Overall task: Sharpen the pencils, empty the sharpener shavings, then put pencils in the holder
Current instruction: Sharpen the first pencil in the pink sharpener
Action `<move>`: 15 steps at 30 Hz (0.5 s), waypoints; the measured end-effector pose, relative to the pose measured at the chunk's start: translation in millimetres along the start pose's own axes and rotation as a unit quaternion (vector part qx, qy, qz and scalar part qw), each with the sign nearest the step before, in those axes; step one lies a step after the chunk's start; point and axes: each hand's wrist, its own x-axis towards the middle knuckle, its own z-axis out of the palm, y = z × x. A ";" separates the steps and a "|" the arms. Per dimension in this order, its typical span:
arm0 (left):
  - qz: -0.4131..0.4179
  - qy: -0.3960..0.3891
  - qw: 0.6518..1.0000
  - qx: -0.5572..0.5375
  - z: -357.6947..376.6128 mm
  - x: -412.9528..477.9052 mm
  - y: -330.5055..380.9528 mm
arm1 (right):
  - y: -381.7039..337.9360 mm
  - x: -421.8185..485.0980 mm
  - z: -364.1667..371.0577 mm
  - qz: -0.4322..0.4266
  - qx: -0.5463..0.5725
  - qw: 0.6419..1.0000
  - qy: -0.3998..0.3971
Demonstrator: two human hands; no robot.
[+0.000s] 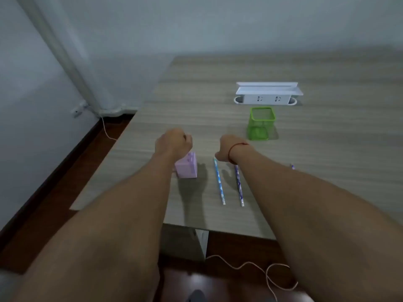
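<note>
Although the right hand point(226, 149) hid its fingers and the left hand point(174, 141) hung clenched, the slim blue patterned pencil point(219, 182) lay twelve-to-six, at the right hand's six o'clock.

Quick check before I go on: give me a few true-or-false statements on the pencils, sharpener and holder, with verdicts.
1. The green holder has pencils in it. False: it looks empty; two pencils lie on the table.
2. The pink sharpener stands left of those pencils. True.
3. The holder is nearer the person than the pencils. False: it stands farther back, beyond the right hand.
4. A red string circles the right wrist. True.
</note>
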 end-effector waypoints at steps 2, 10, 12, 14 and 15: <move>0.005 0.007 1.000 0.002 11.7 -5.5 -7.8 | 2.1 0.5 14.4 0.003 -0.038 0.999 -0.036; 0.061 0.036 0.989 -0.127 61.7 -9.5 -42.5 | 3.7 10.0 60.9 -0.002 -0.051 0.984 -0.171; 0.079 0.073 0.982 -0.155 75.2 -15.7 -46.2 | 6.2 8.2 70.1 -0.009 -0.030 0.988 -0.150; 0.096 0.120 0.975 -0.162 86.8 -27.0 -47.7 | 9.4 2.0 83.2 -0.020 0.025 0.999 -0.041; 0.095 0.134 0.973 -0.163 90.2 -33.6 -47.1 | 11.0 -4.3 89.7 -0.026 0.052 0.998 0.023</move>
